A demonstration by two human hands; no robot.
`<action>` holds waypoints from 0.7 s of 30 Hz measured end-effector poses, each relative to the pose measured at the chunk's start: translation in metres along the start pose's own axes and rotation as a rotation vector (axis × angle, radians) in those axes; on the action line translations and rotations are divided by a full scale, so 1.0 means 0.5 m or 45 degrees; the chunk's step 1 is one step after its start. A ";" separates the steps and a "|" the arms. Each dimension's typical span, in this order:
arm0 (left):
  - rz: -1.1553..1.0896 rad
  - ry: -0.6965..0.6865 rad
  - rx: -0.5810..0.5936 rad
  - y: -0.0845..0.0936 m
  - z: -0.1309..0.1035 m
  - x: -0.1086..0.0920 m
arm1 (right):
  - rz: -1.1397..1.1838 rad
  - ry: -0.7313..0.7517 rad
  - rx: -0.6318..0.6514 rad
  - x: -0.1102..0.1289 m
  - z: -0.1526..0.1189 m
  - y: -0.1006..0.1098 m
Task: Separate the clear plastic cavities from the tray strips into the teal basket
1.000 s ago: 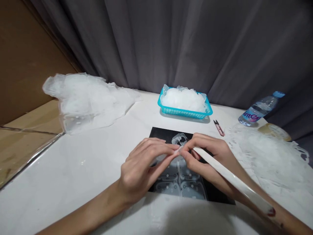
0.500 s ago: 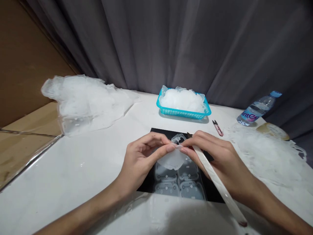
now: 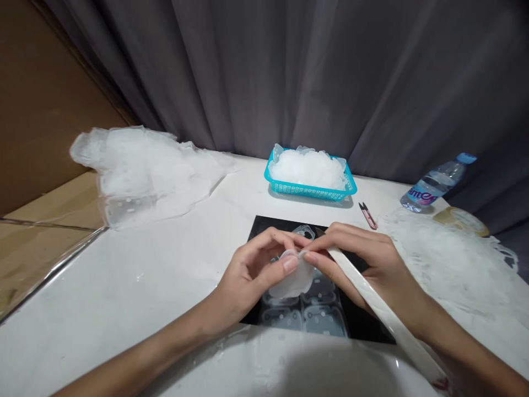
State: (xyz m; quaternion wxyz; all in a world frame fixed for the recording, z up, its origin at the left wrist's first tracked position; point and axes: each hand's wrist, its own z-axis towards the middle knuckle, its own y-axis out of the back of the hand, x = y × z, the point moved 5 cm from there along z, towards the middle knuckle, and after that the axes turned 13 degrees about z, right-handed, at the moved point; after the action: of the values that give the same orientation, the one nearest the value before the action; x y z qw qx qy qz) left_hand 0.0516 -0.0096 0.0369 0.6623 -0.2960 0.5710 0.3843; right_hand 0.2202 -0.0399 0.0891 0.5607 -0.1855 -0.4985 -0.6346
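Note:
Over a black mat (image 3: 363, 317), my left hand (image 3: 258, 264) is closed, thumb and fingers pinching a thin translucent white plastic piece (image 3: 291, 282). My right hand (image 3: 372, 262) meets it, its thumb and forefinger at the piece's upper edge. Lying through the right hand is a long knife-like tool with a white-wrapped handle (image 3: 384, 325); its dark pointed tip shows above the fingers. Flat on the mat beneath are several clear moulded plastic shapes (image 3: 324, 320), partly hidden by the held piece. A clear ringed scrap (image 3: 305, 231) lies behind the fingertips.
A blue basket (image 3: 314, 193) heaped with white translucent pieces stands at the back. Pink-handled thread snips (image 3: 367, 216) and a water bottle (image 3: 433, 187) are to its right. Plastic scraps (image 3: 450, 259) pile at right, plastic sheets (image 3: 144, 171) at left. A grey curtain (image 3: 264, 77) hangs behind.
The plastic piece has turned and come slightly nearer in my fingers. My left hand has shifted right, and the tool's handle end has swung to the right.

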 end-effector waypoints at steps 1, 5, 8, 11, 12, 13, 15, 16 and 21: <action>0.041 0.016 -0.042 0.002 0.000 0.002 | 0.013 -0.028 0.004 -0.001 0.000 -0.002; 0.217 0.099 -0.183 0.012 0.001 0.010 | 0.101 -0.160 0.016 -0.018 0.006 0.007; 0.254 0.133 -0.231 0.019 0.005 0.013 | -0.025 -0.139 -0.137 -0.055 0.013 0.041; 0.264 0.184 -0.228 0.022 0.009 0.016 | -0.441 -0.023 -0.032 -0.107 0.013 0.043; 0.261 0.208 -0.225 0.023 0.011 0.019 | -0.611 0.013 0.111 -0.127 0.010 0.029; 0.253 0.241 -0.223 0.025 0.012 0.023 | -0.765 0.049 0.270 -0.146 0.006 0.013; 0.222 0.319 -0.221 0.028 0.014 0.034 | -0.955 0.088 0.503 -0.177 -0.003 -0.014; 0.193 0.357 -0.219 0.030 0.015 0.040 | -0.995 0.082 0.558 -0.190 -0.005 -0.020; -0.079 0.527 -0.114 0.020 0.016 0.061 | -1.295 -0.303 0.270 -0.263 0.002 0.052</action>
State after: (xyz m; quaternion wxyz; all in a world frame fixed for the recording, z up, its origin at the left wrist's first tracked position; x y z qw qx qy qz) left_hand 0.0490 0.0076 0.0086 0.5286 -0.4152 0.6678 0.3196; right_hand 0.2828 0.0334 -0.0041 0.1376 0.0664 -0.6471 -0.7470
